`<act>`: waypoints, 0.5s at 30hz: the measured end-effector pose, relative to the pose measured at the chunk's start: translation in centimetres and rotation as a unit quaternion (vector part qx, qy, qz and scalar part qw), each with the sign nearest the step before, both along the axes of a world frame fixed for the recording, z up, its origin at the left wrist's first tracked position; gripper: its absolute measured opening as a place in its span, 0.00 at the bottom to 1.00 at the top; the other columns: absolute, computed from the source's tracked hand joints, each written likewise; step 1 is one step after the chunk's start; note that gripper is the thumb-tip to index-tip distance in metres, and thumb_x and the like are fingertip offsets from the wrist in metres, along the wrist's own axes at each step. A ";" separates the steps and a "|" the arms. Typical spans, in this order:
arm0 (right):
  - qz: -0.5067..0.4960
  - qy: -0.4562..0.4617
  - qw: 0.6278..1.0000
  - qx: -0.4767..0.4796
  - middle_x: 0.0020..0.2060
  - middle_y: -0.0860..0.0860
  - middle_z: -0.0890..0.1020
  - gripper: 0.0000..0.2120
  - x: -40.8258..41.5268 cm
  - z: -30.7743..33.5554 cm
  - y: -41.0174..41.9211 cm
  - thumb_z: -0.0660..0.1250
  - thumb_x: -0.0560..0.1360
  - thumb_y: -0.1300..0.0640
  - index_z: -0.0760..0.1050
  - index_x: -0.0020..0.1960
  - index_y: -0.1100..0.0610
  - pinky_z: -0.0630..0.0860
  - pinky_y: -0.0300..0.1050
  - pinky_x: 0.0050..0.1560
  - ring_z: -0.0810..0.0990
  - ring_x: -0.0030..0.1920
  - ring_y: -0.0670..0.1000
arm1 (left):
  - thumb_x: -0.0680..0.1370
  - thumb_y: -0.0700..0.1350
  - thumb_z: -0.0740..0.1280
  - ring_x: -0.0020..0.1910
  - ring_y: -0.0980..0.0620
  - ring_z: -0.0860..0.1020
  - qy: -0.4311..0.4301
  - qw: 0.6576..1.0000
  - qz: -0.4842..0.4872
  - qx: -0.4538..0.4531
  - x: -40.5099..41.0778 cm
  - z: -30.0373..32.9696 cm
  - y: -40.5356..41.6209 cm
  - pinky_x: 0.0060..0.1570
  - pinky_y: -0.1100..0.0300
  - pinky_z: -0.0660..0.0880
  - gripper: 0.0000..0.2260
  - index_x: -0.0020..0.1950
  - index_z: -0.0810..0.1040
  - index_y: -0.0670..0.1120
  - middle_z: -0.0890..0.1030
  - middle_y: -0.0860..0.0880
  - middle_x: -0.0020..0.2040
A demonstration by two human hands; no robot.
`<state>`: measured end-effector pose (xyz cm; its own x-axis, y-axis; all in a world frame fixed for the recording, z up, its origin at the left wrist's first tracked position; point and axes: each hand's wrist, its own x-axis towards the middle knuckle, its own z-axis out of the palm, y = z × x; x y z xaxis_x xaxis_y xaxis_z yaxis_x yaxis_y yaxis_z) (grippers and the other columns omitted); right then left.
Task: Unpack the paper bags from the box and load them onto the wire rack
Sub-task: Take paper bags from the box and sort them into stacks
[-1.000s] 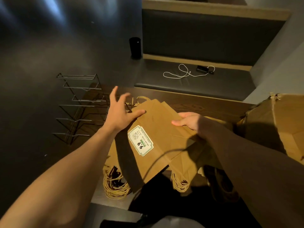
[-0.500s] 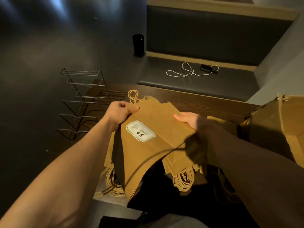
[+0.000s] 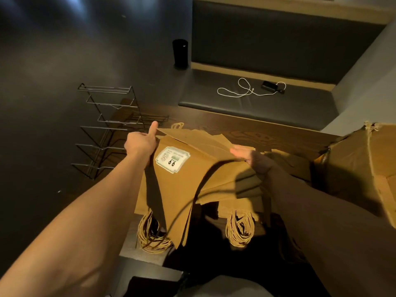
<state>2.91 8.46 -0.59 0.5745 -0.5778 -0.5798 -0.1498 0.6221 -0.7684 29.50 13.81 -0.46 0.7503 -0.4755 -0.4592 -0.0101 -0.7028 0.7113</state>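
At the far left, the wire rack (image 3: 107,133) stands on the dark floor with its tiers bare, just beside the wooden table (image 3: 267,133). Next comes the left hand (image 3: 141,142), which grips the left edge of a stack of flat brown paper bags (image 3: 192,185), thumb pointing up along the corner and the other fingers hidden behind the paper. The top bag carries a pale label (image 3: 172,159) with dark digits near that hand. The stack is held tilted over the table edge, and two bundles of twine handles (image 3: 240,232) hang from its lower end. The right hand (image 3: 244,153), in a dark sleeve, grasps the right edge of the same stack, fingers laid over the top and the thumb out of sight. Farther right, the open cardboard box (image 3: 364,159) sits at the table's right end, near the bags. Behind the table, a dark bench (image 3: 235,108) holds a white cable (image 3: 246,91) and a small dark device.
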 end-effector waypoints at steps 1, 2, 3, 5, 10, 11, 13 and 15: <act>0.005 0.013 1.000 0.002 0.49 0.56 0.82 0.27 0.0 -0.3 -0.2 0.65 0.72 0.60 0.67 0.70 0.64 0.81 0.44 0.40 0.84 0.43 0.53 | 0.76 0.69 0.63 0.35 0.50 0.78 0.094 0.995 -0.039 -0.002 0.1 0.4 0.5 0.35 0.58 0.73 0.26 0.42 0.77 0.45 0.82 0.46 0.42; 0.002 0.045 0.999 -0.005 0.49 0.57 0.81 0.26 0.1 -0.6 -0.5 0.66 0.73 0.64 0.66 0.71 0.65 0.80 0.45 0.41 0.83 0.43 0.53 | 0.74 0.73 0.60 0.35 0.48 0.80 0.206 0.975 -0.083 -0.004 0.5 0.4 0.8 0.38 0.56 0.77 0.30 0.41 0.77 0.45 0.82 0.46 0.40; 0.000 0.070 0.997 -0.015 0.51 0.57 0.80 0.26 0.4 -0.5 -0.4 0.66 0.74 0.65 0.66 0.72 0.64 0.80 0.47 0.45 0.82 0.46 0.55 | 0.72 0.76 0.59 0.36 0.47 0.81 0.299 0.947 -0.115 -0.012 0.7 0.5 1.2 0.41 0.55 0.78 0.32 0.40 0.78 0.46 0.82 0.46 0.39; -0.016 0.118 0.992 -0.026 0.57 0.59 0.79 0.27 0.4 -1.0 -0.6 0.67 0.75 0.64 0.66 0.73 0.62 0.77 0.57 0.58 0.80 0.54 0.59 | 0.72 0.74 0.62 0.38 0.46 0.83 0.380 0.910 -0.159 -0.041 1.3 0.3 1.9 0.42 0.54 0.80 0.30 0.40 0.81 0.46 0.84 0.46 0.39; 0.004 0.158 0.987 -0.031 0.69 0.61 0.71 0.51 -0.8 -1.7 -0.4 0.77 0.63 0.42 0.57 0.78 0.58 0.72 0.60 0.65 0.73 0.67 0.64 | 0.68 0.49 0.77 0.40 0.44 0.81 0.281 0.913 -0.292 -0.043 2.1 -1.1 2.1 0.41 0.57 0.77 0.13 0.48 0.84 0.44 0.82 0.42 0.42; -0.023 0.133 0.991 -0.004 0.63 0.61 0.77 0.52 -0.7 -1.3 -0.1 0.78 0.61 0.44 0.58 0.77 0.61 0.79 0.57 0.56 0.80 0.59 0.62 | 0.74 0.46 0.73 0.43 0.45 0.81 0.277 0.924 -0.259 -0.058 2.0 -1.4 2.1 0.45 0.54 0.78 0.07 0.51 0.83 0.46 0.83 0.42 0.44; -0.033 0.097 0.995 0.023 0.51 0.61 0.82 0.48 -0.4 -1.1 0.2 0.76 0.64 0.51 0.58 0.76 0.66 0.81 0.47 0.36 0.85 0.41 0.57 | 0.82 0.42 0.64 0.42 0.48 0.82 0.271 0.935 -0.216 -0.074 1.6 -2.0 1.9 0.43 0.55 0.79 0.07 0.54 0.82 0.48 0.84 0.44 0.45; -0.039 0.106 0.994 -0.004 0.44 0.59 0.83 0.32 -0.6 -0.8 0.4 0.70 0.74 0.57 0.62 0.73 0.66 0.79 0.43 0.31 0.84 0.35 0.54 | 0.84 0.42 0.61 0.39 0.48 0.80 0.258 0.948 -0.166 -0.088 1.2 -2.4 1.7 0.40 0.55 0.77 0.08 0.54 0.79 0.48 0.82 0.43 0.44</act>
